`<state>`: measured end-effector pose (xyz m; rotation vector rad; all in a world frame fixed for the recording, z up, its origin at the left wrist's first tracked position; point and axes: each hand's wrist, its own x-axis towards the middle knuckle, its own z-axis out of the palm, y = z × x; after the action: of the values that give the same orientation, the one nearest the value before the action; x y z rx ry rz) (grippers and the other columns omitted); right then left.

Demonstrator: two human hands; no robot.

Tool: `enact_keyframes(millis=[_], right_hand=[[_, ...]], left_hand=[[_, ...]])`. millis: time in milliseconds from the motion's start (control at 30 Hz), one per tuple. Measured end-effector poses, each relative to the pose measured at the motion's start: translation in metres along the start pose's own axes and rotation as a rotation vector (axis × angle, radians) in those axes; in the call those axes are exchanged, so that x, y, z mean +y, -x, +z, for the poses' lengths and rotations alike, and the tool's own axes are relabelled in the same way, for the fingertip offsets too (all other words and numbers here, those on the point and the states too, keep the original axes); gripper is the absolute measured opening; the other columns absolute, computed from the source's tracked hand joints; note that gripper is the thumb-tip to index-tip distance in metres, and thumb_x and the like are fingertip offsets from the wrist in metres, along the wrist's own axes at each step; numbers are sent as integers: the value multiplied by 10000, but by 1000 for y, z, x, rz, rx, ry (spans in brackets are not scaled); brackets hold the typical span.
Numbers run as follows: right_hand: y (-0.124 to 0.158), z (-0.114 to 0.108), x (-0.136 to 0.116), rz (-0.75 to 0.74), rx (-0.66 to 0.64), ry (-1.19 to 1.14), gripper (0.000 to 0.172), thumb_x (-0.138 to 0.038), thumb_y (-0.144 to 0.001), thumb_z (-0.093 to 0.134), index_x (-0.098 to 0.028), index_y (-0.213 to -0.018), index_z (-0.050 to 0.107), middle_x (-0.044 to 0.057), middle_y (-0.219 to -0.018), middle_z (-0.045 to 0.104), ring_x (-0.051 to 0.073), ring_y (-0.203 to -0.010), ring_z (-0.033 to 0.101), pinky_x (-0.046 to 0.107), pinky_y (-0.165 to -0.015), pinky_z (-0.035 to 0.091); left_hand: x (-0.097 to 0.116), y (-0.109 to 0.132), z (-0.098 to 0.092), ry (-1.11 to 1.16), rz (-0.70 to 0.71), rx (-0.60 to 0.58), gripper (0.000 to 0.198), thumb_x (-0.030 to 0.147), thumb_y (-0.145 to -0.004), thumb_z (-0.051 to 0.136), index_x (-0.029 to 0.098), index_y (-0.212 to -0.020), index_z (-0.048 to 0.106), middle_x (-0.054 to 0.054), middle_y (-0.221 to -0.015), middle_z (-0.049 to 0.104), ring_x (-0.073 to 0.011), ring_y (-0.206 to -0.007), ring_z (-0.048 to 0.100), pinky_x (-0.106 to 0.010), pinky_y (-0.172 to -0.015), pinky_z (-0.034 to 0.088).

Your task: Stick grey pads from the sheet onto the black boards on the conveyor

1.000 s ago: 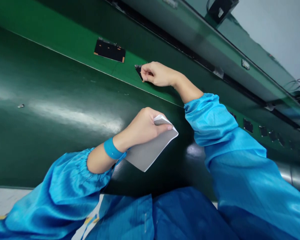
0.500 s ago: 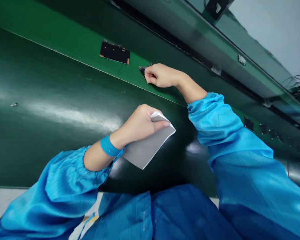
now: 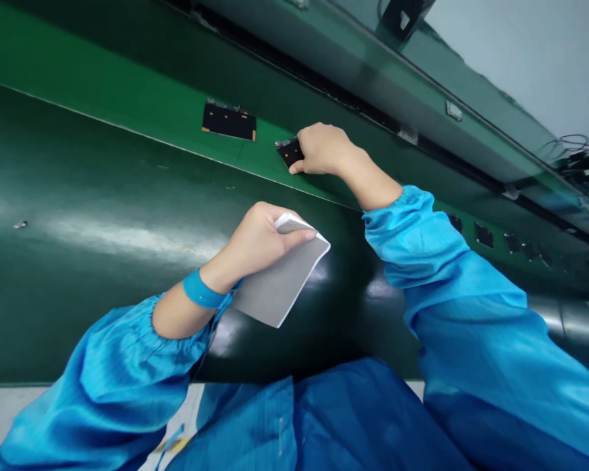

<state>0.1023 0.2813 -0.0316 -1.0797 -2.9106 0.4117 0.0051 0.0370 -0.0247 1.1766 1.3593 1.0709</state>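
My left hand is closed on a flat grey sheet-like piece with white edges, curled over at the top under the thumb. It hangs above the dark green bench, and I cannot tell whether it is one sheet or several layers. Farther off, my right hand grips the right end of a small black circuit board with fine parts along its upper edge. That end is hidden under my fingers. A second black circuit board with copper-coloured patches lies flat on the bright green strip, just left of the right hand.
The dark green bench fills the near side, with a small metallic bit at left. Several dark boards lie along the green strip to the right. A long shelf edge runs above the strip.
The board at my right hand shows more of its face now, and the fingers have shifted to its right end. The left hand still holds the grey piece. The view has shifted slightly.
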Motion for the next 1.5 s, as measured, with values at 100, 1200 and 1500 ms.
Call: enact_keyframes(millis=[100, 1200, 1500], right_hand=[[38, -3, 5, -115, 67, -326, 454, -505, -868, 906, -210, -771, 576, 48, -742, 618, 232, -817, 608, 341, -743, 485], [162, 32, -65, -30, 412, -742, 172, -166, -928, 646, -256, -1058, 579, 29, -995, 667, 163, -699, 511, 352, -681, 516], [168, 42, -70, -168, 474, -470, 173, -179, -1045, 515, -269, -1166, 598, 89, -1083, 690, 278, -1038, 662, 455, -967, 547]], left_hand=[[0, -4, -5, 5, -23, 147, 310, 463, -746, 867, 157, -785, 828, -47, -726, 765, -187, -654, 656, -246, -553, 445], [-4, -2, -4, -76, -89, 227, 448, 551, -838, 843, 199, -639, 652, 11, -584, 525, -118, -529, 433, -273, -476, 296], [-4, -1, -1, -82, -90, 245, 484, 560, -826, 824, 197, -600, 597, 12, -568, 502, -124, -537, 441, -268, -476, 291]])
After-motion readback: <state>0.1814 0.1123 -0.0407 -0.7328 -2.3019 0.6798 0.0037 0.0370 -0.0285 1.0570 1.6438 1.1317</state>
